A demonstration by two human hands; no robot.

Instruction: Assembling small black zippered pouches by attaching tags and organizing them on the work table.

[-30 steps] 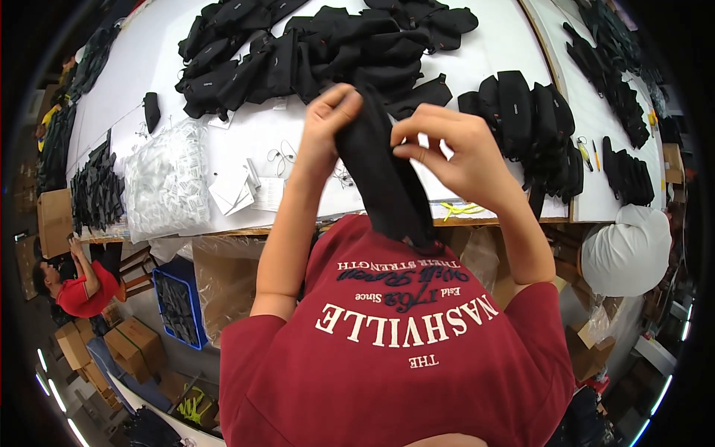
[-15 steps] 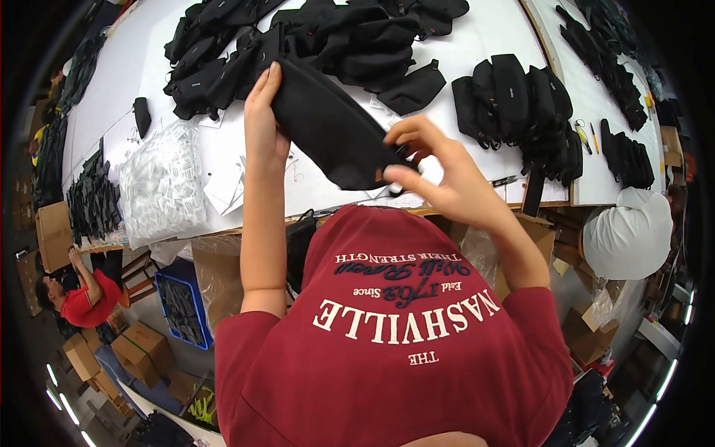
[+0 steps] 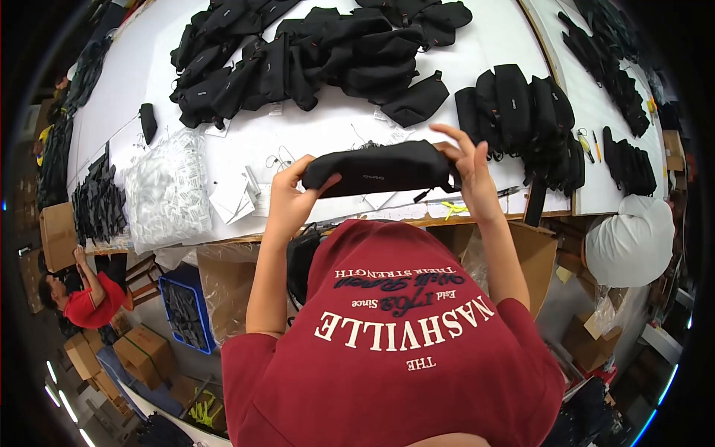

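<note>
A long black fabric pouch (image 3: 383, 165) is held level above the near edge of the white table. My left hand (image 3: 292, 200) grips its left end, with the thumb on the near face. My right hand (image 3: 474, 179) holds the right end between thumb and fingers, one finger raised off it. Under that end hangs a short black strap or zip pull (image 3: 422, 197). On the table just beyond lies a big heap of similar black pouches (image 3: 350, 56). Another group of black pouches (image 3: 512, 100) stands to the right of my right hand.
A clear bag of white tags (image 3: 167, 186) lies left, beside loose white cards (image 3: 232, 200). Yellow-green snips (image 3: 454, 209) and a dark pointed tool (image 3: 509, 191) lie near the table edge. A blue crate (image 3: 186, 313) stands below. A person in red (image 3: 93, 302) is at far left.
The pouch has turned from a steep slant to level and come nearer me. My left hand has moved down and right; my right hand now holds the right end. The yellow-green snips have come into sight.
</note>
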